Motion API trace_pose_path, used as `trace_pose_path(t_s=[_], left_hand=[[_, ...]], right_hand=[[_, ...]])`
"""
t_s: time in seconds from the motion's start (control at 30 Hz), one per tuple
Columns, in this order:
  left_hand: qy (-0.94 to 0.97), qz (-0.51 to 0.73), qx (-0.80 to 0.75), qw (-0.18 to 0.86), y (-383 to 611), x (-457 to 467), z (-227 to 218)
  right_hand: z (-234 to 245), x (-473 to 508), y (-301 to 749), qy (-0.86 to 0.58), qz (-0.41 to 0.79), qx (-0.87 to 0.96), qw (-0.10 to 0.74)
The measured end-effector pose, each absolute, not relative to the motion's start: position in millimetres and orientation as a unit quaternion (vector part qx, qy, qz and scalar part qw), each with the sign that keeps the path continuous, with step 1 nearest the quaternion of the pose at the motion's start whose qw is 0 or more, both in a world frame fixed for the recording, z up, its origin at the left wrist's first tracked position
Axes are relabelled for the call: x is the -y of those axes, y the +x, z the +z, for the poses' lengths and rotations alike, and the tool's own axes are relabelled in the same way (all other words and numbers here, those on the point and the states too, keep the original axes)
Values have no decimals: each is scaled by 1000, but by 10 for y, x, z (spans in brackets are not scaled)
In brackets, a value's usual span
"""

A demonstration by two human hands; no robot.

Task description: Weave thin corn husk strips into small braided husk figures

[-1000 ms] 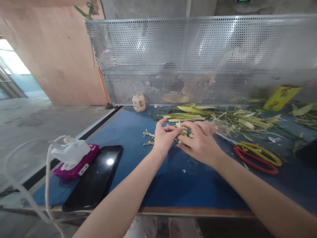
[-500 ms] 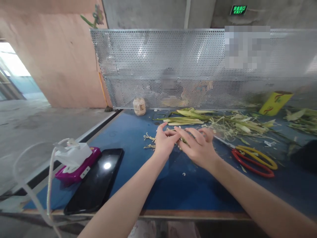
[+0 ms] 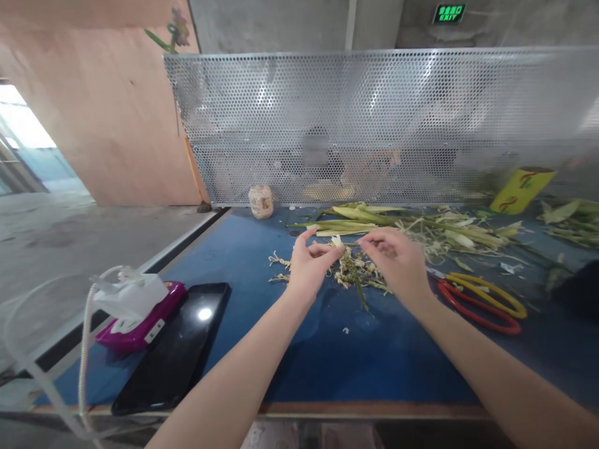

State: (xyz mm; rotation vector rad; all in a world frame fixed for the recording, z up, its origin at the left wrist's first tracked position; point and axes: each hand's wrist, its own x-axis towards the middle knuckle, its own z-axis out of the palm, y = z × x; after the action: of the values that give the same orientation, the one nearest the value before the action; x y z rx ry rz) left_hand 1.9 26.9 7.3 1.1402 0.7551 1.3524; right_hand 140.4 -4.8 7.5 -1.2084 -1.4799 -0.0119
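Corn husk bit [image 3: 337, 241] is pinched in the left hand [image 3: 309, 263], over the blue table [image 3: 355, 368]. Close by, the right hand [image 3: 399, 262] has fingertips pressed together, but I can't tell on what

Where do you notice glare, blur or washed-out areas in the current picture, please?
Head view, glare: a bright spot on the black phone, and streaks on the perforated metal screen; head view, blur: the screen's holes smear together toward the right edge; head view, exposure: the opening at far left looks washed out.
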Motion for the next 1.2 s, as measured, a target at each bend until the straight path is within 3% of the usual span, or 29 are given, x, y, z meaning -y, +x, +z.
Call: trace_pose_path(t_s=[0.13, 0.3, 0.77, 0.97, 1.1, 1.2], left_hand=[[504, 565, -298, 581, 10, -257, 87], [511, 555, -287, 590, 1, -250, 101], [523, 490, -271, 642, -30, -275, 128], [520, 581, -244, 577, -20, -317, 165], [533, 474, -215, 667, -30, -290, 160], [562, 434, -236, 663, -36, -260, 151]], right_hand=[[94, 22, 1407, -547, 206, 633, 508], [92, 29, 1405, -545, 308, 624, 467], [164, 81, 1445, -525, 320, 619, 489], [169, 75, 1463, -516, 314, 605, 519], [186, 72, 1487, -511, 299, 584, 555], [207, 69, 1501, -509, 295, 570, 574]])
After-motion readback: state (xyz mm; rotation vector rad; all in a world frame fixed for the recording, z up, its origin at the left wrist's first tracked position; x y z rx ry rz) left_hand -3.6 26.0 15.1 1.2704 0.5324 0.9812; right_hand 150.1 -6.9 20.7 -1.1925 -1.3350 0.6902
